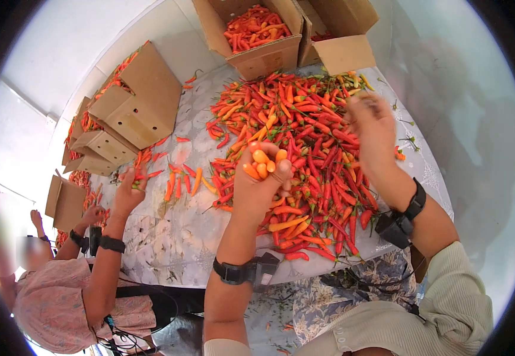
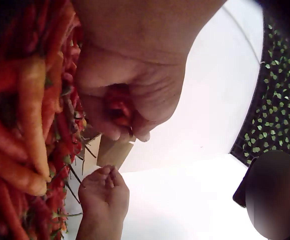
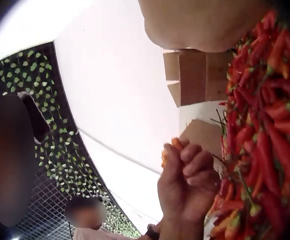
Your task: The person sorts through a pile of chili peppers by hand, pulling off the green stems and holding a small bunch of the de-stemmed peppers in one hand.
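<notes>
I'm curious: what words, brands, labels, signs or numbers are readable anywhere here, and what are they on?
None that I can read.
Cardboard box with holes: no legible print on the visible sides.
Black wrist straps and small black devices: any lettering is too small or blurred to read.
Pale ribbed top: small marks on the front, too small to make out.

No readable text, labels, brands, numbers or signs are visible.

Pale walls (image 1: pixel 447 113), a cloth-covered table (image 1: pixel 165 252), green leaves (image 3: pixel 27 75) on a dark lattice (image 3: pixel 42 200)
</notes>
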A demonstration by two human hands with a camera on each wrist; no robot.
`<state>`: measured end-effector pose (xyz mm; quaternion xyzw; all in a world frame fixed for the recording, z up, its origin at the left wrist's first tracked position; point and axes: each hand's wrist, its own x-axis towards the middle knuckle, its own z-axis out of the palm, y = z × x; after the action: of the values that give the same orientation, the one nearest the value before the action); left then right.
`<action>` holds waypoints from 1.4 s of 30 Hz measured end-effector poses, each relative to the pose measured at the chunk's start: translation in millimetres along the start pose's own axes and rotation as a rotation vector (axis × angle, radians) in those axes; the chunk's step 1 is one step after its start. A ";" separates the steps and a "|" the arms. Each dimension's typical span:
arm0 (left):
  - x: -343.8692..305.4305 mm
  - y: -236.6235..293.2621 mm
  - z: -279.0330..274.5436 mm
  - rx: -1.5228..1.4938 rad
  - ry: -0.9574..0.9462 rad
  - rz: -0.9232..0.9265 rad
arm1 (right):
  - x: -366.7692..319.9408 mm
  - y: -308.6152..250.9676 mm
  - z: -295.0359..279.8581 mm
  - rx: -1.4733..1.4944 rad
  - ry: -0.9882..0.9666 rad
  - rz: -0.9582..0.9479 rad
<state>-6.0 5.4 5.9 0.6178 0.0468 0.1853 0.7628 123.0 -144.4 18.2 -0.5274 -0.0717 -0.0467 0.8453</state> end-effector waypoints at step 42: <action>-1.7 1.0 1.9 0.150 0.028 0.025 | -42.1 15.2 -2.7 -0.346 -0.805 -0.174</action>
<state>-7.2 3.2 7.1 0.6712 0.0634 0.1995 0.7111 84.1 -140.0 -3.7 -0.6292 -0.4302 0.0803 0.6424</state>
